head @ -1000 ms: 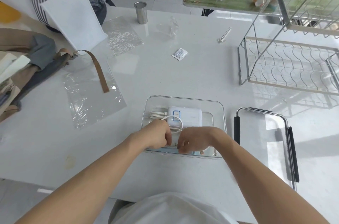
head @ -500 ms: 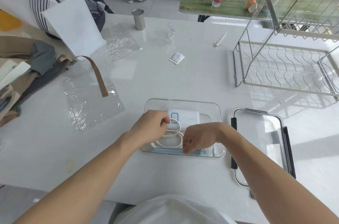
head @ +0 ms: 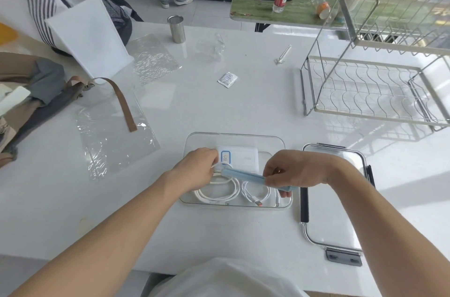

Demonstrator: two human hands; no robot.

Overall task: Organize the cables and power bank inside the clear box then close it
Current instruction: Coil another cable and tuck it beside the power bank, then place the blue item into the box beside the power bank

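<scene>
Left hand [head: 197, 167] and right hand [head: 292, 171] each pinch an end of a light-blue strip [head: 246, 176] above the clear box [head: 235, 137]; coiled white cables [head: 219, 193] and power bank [head: 243, 158] lie inside.

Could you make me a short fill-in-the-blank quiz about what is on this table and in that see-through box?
1. The white power bank lies inside the clear ____.
2. Both hands, left hand and right hand, hold a long flat strip coloured ____.
3. The lid lies on the table to the ____ of the box.
4. The coiled cables in the box are coloured ____.

Missing words: box; blue; right; white
</scene>
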